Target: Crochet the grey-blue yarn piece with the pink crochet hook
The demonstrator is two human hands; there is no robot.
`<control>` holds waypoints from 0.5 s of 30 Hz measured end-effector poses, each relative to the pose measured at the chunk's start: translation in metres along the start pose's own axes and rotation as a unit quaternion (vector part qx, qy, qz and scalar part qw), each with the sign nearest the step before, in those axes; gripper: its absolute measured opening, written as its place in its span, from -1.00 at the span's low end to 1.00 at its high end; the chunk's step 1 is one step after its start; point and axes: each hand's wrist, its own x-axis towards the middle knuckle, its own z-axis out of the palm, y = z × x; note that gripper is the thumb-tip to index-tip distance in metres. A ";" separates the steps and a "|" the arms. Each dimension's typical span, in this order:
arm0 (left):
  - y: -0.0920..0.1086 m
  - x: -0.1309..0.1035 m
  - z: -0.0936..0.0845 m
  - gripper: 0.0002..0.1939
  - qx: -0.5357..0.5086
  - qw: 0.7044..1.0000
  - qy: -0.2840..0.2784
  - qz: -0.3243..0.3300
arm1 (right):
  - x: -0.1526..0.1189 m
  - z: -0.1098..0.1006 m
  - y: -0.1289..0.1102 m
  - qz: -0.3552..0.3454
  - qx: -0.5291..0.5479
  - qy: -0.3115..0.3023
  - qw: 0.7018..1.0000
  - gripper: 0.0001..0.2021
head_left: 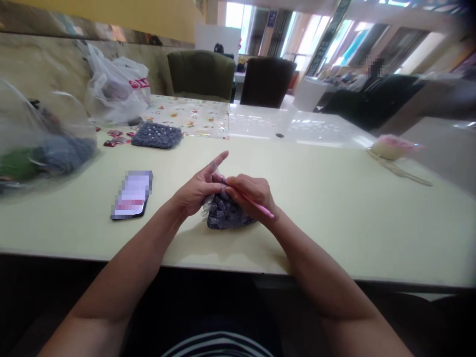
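A dark grey-blue crocheted piece (225, 213) with a textured surface hangs between my hands, just above the pale table. My left hand (197, 191) pinches its upper edge with the thumb, while the index finger points up and away. Clear film or thin strands show beside that thumb. In my right hand (251, 191) is a pink crochet hook (265, 210), its handle end sticking out toward the wrist. The hook's tip meets the work near my left fingertips, where details are too small to make out.
On the left lie a phone (133, 194), a finished-looking grey crocheted piece (156, 135), small red packets (118, 138), a clear bag of yarn (59, 148) and a white plastic bag (117, 91). A pink-and-cream bundle (394, 147) with a cord sits right. Chairs (203, 74) stand beyond the table (334, 208).
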 end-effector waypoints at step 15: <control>0.003 -0.001 0.004 -0.32 -0.097 0.995 -0.019 -0.030 | -0.005 0.002 -0.005 -0.038 -0.085 0.064 0.994 -0.91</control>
